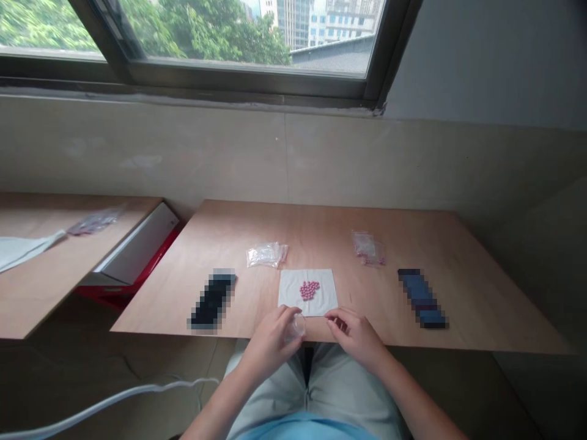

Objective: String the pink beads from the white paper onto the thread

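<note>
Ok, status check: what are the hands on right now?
Left hand holding a clear plastic cup. Right hand at near edge of the white napkin. Pink beads heaped on it. Plastic bag behind, off the napkin.

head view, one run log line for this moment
left hand: holds clear plastic piece | right hand: beside white sheet | pink beads: heaped on sheet

And here we are beside a dark-framed window (206, 68), green trees (220, 30) and high-rise buildings (339, 21) outside, daylight falling on a scuffed beige wall (183, 156). Below sit a plywood desk (413, 244) and a second wooden table (55, 211), a red-and-white box (137, 250) between them, a white cable (114, 398) across the floor (68, 366).
</note>
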The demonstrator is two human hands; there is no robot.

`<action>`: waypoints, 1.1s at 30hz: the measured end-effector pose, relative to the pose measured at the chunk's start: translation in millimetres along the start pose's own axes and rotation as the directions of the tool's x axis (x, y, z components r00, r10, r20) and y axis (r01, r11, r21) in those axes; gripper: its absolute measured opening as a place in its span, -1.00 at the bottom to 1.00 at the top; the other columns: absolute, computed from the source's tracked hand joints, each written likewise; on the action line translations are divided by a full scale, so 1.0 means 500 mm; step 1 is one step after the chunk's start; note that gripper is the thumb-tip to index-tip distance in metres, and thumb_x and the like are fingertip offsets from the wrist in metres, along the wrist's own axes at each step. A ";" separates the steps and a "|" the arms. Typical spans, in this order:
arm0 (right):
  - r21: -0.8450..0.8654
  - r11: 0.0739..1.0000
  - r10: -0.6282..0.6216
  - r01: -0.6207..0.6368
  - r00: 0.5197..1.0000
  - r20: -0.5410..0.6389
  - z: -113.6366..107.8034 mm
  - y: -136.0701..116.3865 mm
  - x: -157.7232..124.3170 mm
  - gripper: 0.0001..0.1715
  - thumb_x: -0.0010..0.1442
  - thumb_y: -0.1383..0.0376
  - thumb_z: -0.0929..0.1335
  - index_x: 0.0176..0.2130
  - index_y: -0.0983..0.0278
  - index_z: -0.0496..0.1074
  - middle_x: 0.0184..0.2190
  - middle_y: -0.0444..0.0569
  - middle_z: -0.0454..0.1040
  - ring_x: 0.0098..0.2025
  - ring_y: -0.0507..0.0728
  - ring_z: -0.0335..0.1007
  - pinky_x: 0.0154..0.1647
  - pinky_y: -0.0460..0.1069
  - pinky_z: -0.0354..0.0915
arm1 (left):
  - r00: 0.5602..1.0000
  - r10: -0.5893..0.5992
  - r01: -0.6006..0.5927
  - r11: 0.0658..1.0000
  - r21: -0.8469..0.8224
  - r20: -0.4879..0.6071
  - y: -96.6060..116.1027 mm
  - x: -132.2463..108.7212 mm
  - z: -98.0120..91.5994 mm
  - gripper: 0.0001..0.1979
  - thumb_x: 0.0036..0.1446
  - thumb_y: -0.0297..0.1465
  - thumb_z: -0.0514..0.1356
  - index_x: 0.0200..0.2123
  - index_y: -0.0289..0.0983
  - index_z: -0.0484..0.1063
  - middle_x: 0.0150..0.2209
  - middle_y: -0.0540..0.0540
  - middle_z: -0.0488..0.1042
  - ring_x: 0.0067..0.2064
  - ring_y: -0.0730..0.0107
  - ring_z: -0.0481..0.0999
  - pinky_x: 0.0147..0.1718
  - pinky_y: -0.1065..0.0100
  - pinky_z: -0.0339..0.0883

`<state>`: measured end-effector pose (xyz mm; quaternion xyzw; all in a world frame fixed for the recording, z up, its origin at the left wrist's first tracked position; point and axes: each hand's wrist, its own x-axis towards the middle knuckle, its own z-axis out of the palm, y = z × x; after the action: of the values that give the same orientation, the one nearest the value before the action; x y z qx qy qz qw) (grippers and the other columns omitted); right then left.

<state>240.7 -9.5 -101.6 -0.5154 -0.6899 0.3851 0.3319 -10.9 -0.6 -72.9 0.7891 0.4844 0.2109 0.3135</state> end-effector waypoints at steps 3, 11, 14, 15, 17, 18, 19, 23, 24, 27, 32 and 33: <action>-0.113 0.993 0.039 -0.040 0.999 -0.018 0.012 0.026 0.028 -0.80 0.31 0.32 0.32 -0.13 0.21 0.54 -0.30 -0.06 0.54 -0.34 0.10 0.44 -0.28 -0.05 0.32 | 1.000 0.000 0.001 1.000 0.018 -0.011 -0.020 0.009 -0.005 -0.64 0.24 -0.34 0.19 0.11 -0.14 0.36 -0.03 -0.15 0.48 -0.04 0.14 0.52 -0.07 0.20 0.40; -0.389 0.909 0.102 -0.148 0.985 -0.137 0.027 0.051 0.159 -0.87 0.22 0.33 0.39 -0.18 0.24 0.52 -0.21 0.00 0.53 -0.24 0.12 0.47 -0.17 -0.05 0.31 | 0.998 -0.043 0.045 0.998 0.038 -0.047 -0.055 0.007 -0.017 -0.66 0.24 -0.29 0.20 0.08 -0.14 0.37 -0.10 -0.14 0.53 -0.11 0.10 0.55 -0.17 0.20 0.41; -0.440 0.884 0.110 -0.161 0.984 -0.140 0.040 0.052 0.180 -0.89 0.19 0.33 0.42 -0.21 0.26 0.52 -0.19 0.02 0.53 -0.18 0.14 0.48 -0.14 -0.05 0.30 | 0.998 -0.042 0.044 0.998 0.050 -0.042 -0.065 0.006 -0.026 -0.65 0.23 -0.27 0.20 0.08 -0.13 0.38 -0.09 -0.16 0.54 -0.11 0.07 0.56 -0.19 0.18 0.41; -0.450 0.877 0.115 -0.169 0.983 -0.146 0.045 0.053 0.183 -0.89 0.19 0.33 0.42 -0.21 0.26 0.52 -0.19 0.02 0.53 -0.17 0.14 0.48 -0.14 -0.05 0.30 | 0.998 -0.042 0.044 0.998 0.049 -0.043 -0.066 0.006 -0.030 -0.65 0.23 -0.27 0.20 0.08 -0.13 0.38 -0.08 -0.17 0.54 -0.10 0.06 0.56 -0.18 0.17 0.42; -0.453 0.872 0.128 -0.184 0.980 -0.152 0.051 0.054 0.186 -0.90 0.21 0.34 0.40 -0.22 0.26 0.53 -0.20 0.03 0.54 -0.17 0.14 0.48 -0.13 -0.04 0.29 | 0.997 -0.055 0.057 0.997 0.043 -0.047 -0.066 0.007 -0.037 -0.63 0.22 -0.28 0.21 0.09 -0.13 0.38 -0.06 -0.17 0.54 -0.08 0.06 0.55 -0.16 0.16 0.42; -0.447 0.875 0.135 -0.188 0.980 -0.148 0.052 0.055 0.186 -0.92 0.21 0.34 0.40 -0.24 0.26 0.53 -0.22 0.03 0.55 -0.18 0.14 0.48 -0.14 -0.04 0.29 | 0.997 -0.065 0.066 0.997 0.038 -0.045 -0.065 0.009 -0.040 -0.63 0.21 -0.28 0.21 0.09 -0.13 0.39 -0.06 -0.17 0.54 -0.07 0.06 0.55 -0.14 0.16 0.42; -0.435 0.880 0.140 -0.189 0.980 -0.142 0.052 0.057 0.186 -0.92 0.22 0.34 0.39 -0.26 0.26 0.53 -0.24 0.03 0.55 -0.20 0.14 0.48 -0.15 -0.04 0.29 | 0.996 -0.075 0.076 0.997 0.032 -0.039 -0.063 0.011 -0.043 -0.63 0.22 -0.27 0.21 0.09 -0.13 0.39 -0.06 -0.16 0.54 -0.07 0.07 0.55 -0.13 0.16 0.41; -0.341 0.920 0.141 -0.192 0.976 -0.167 0.036 0.059 0.182 -0.91 0.19 0.33 0.38 -0.35 0.26 0.51 -0.32 0.00 0.56 -0.26 0.15 0.47 -0.19 -0.03 0.30 | 0.997 -0.081 0.081 0.997 -0.008 -0.014 -0.062 0.025 -0.045 -0.62 0.23 -0.24 0.21 0.10 -0.12 0.38 -0.06 -0.14 0.54 -0.05 0.09 0.55 -0.12 0.18 0.41; -0.294 0.935 0.144 -0.197 0.971 -0.192 0.030 0.056 0.179 -0.90 0.19 0.31 0.38 -0.35 0.26 0.51 -0.34 -0.01 0.56 -0.28 0.15 0.47 -0.21 -0.03 0.30 | 0.997 -0.080 0.080 0.997 -0.015 -0.015 -0.063 0.029 -0.044 -0.62 0.23 -0.24 0.21 0.11 -0.12 0.37 -0.06 -0.14 0.54 -0.05 0.09 0.55 -0.11 0.18 0.41; -0.060 0.975 0.190 -0.215 0.940 -0.285 0.025 0.027 0.166 -0.76 0.25 0.18 0.33 -0.34 0.27 0.48 -0.41 -0.05 0.54 -0.36 0.13 0.45 -0.30 -0.03 0.31 | 0.994 -0.098 0.097 0.995 -0.028 -0.042 -0.071 0.039 -0.035 -0.61 0.22 -0.24 0.21 0.11 -0.15 0.37 -0.06 -0.15 0.54 -0.03 0.09 0.54 -0.11 0.19 0.41; 0.162 0.980 0.141 -0.118 0.981 -0.134 0.056 -0.052 0.147 -0.62 0.31 0.07 0.29 -0.26 0.29 0.52 -0.31 0.01 0.58 -0.32 0.13 0.49 -0.32 -0.06 0.35 | 0.992 -0.092 0.086 0.994 -0.070 -0.088 -0.080 0.041 -0.014 -0.59 0.21 -0.29 0.23 0.12 -0.15 0.33 -0.03 -0.14 0.51 0.01 0.12 0.52 -0.03 0.16 0.40; 0.151 0.984 0.106 -0.093 0.991 -0.081 0.062 -0.059 0.147 -0.65 0.30 0.08 0.31 -0.23 0.28 0.54 -0.26 0.02 0.59 -0.28 0.13 0.51 -0.28 -0.06 0.37 | 0.991 -0.087 0.078 0.993 -0.085 -0.099 -0.081 0.041 -0.011 -0.58 0.21 -0.29 0.23 0.13 -0.15 0.32 -0.02 -0.13 0.51 0.02 0.13 0.52 -0.01 0.15 0.39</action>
<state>182.7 50.6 -86.4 -0.5400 -0.6175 0.4278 0.3796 -30.9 32.7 -96.5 0.7433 0.5231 0.2571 0.3283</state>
